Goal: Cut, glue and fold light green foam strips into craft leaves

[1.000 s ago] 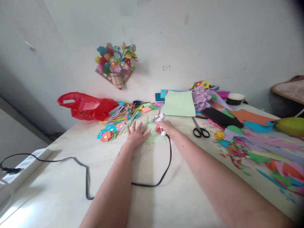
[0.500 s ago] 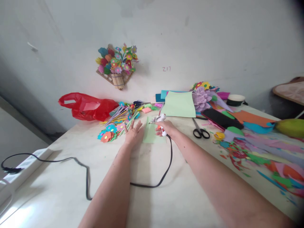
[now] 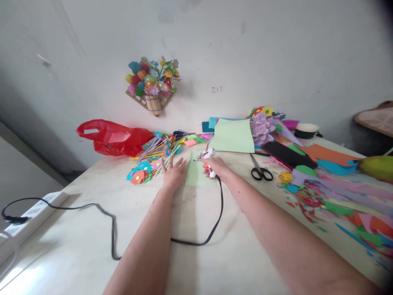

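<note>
My right hand (image 3: pixel 216 166) is wrapped round a white glue gun (image 3: pixel 211 153), whose tip points left over a light green sheet of paper (image 3: pixel 192 178) on the table. A black cord runs from the gun's handle down toward my left forearm. Fingers spread, my left hand (image 3: pixel 174 174) lies at the left edge of that sheet with nothing in it. Just left of its fingers are colourful paper flowers (image 3: pixel 139 176) and several thin stems (image 3: pixel 150 149).
Black-handled scissors (image 3: pixel 261 173) lie right of my right hand, near a dark phone (image 3: pixel 288 155). A larger green sheet (image 3: pixel 233 136) stands behind. Paper scraps (image 3: pixel 310 194) cover the right side. A red plastic bag (image 3: pixel 115 139) sits back left; a power strip (image 3: pixel 37 211) is at the left edge.
The view has shifted very slightly. My left hand has edged a little against the green sheet; the glue gun stays in my right hand at nearly the same spot.
</note>
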Motion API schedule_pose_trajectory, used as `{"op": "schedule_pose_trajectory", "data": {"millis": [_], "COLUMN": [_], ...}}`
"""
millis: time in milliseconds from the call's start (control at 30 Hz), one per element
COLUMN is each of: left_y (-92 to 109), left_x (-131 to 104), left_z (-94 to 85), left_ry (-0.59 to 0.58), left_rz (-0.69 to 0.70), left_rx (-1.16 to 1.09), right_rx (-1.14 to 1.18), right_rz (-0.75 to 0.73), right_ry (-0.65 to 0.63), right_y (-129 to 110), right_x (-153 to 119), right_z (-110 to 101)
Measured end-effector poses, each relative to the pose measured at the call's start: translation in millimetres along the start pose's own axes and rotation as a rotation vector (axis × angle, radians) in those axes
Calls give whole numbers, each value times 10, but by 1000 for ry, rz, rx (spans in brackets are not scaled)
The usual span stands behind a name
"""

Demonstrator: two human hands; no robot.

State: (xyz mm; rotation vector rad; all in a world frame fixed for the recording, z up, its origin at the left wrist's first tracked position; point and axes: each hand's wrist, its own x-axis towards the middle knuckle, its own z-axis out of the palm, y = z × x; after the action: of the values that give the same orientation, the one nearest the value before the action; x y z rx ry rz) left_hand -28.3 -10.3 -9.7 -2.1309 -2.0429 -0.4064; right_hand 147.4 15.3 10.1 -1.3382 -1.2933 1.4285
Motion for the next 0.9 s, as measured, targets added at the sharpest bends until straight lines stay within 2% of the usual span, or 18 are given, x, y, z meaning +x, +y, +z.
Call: {"op": "schedule_pose_trajectory", "data": {"millis": [300,733,900], "left_y": [-2,113,107], "left_x": [27,26,18], "left_z": [70,15,10], "left_ry": [10,-80,-29], "left_rz": [-30,8,24], "left_rx": [-11,18,51], "right_rx": [-17,-9,-12], "right_rz": [-11,-21,-27], "right_ry": [-24,-22,-15], "right_y": [7,29,12], "right_x": [-9,4,-25], "right_z": [34,39,35]}}
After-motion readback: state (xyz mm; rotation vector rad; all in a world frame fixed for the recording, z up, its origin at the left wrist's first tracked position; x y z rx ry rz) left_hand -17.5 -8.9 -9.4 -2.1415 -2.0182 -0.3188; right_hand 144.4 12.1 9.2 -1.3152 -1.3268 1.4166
